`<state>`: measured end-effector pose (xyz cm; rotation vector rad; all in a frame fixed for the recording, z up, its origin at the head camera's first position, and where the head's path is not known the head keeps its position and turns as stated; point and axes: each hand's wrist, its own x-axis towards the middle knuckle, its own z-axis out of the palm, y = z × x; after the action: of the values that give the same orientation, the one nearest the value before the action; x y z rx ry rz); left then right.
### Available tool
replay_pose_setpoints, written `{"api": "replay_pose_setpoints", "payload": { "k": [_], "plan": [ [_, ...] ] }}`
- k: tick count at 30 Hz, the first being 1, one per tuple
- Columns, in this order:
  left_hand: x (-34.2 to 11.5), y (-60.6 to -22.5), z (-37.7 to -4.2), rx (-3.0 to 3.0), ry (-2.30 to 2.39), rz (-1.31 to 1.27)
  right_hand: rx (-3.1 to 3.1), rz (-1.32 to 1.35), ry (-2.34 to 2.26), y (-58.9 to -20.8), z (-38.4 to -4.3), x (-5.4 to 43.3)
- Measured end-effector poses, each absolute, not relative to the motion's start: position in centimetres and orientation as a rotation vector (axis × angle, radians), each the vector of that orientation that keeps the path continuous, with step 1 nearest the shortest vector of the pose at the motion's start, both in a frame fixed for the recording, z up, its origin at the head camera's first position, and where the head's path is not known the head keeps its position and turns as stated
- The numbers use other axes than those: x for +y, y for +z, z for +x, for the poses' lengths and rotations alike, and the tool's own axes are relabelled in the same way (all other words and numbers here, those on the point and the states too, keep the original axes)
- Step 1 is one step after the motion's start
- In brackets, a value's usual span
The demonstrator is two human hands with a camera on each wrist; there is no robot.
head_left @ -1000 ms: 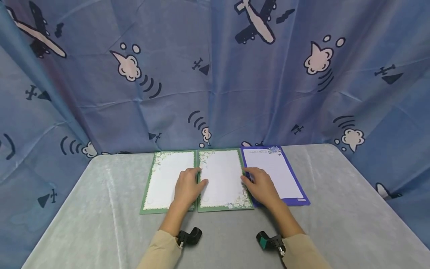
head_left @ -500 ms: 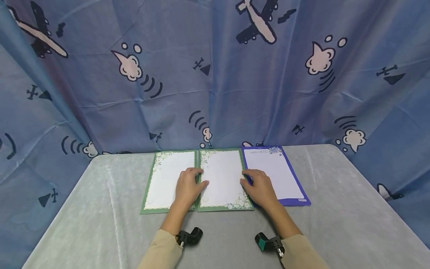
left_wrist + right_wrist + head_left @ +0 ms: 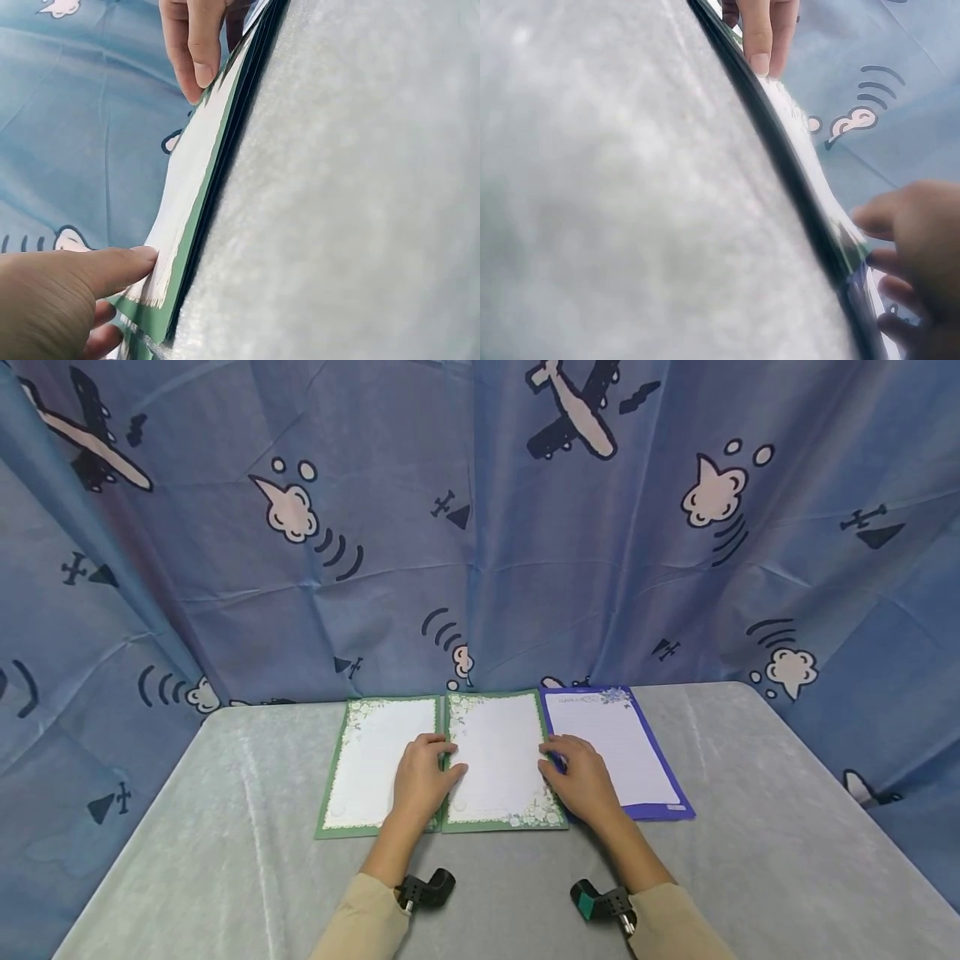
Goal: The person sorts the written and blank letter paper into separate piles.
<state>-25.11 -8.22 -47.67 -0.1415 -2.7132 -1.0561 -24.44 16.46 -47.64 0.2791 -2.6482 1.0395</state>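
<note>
Touching middle sheet (image 3: 495,752), hands (image 3: 422,781) (image 3: 585,781) partly hiding outer sheets (image 3: 375,768) (image 3: 611,735), curtain (image 3: 390,527) behind.

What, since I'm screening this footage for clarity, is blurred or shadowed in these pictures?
Head view: the middle green-bordered sheet is fairly clear, with soft shadow on the table surface between the forearms; left wrist view: the table surface is out of focus, the left hand clearer; right wrist view: the table surface is heavily blurred, the right hand soft and dim.

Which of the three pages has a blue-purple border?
The rightmost page, partly hidden by the right hand; the middle page and leftmost page have green borders.
</note>
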Motion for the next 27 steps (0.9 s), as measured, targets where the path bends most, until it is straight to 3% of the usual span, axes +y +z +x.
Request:
{"api": "replay_pose_setpoints", "payload": {
  "k": [18,27],
  "plan": [
    [-8.17,-47.54,-25.07,-2.666,-1.116,-0.119,-2.528,0.280,1.173,-47.81,-24.55,16.52],
    [-8.33,-47.82,-25.21,-2.662,-1.197,-0.090,-2.525,0.069,1.368,-47.74,-24.67,16.58]
  ]
}}
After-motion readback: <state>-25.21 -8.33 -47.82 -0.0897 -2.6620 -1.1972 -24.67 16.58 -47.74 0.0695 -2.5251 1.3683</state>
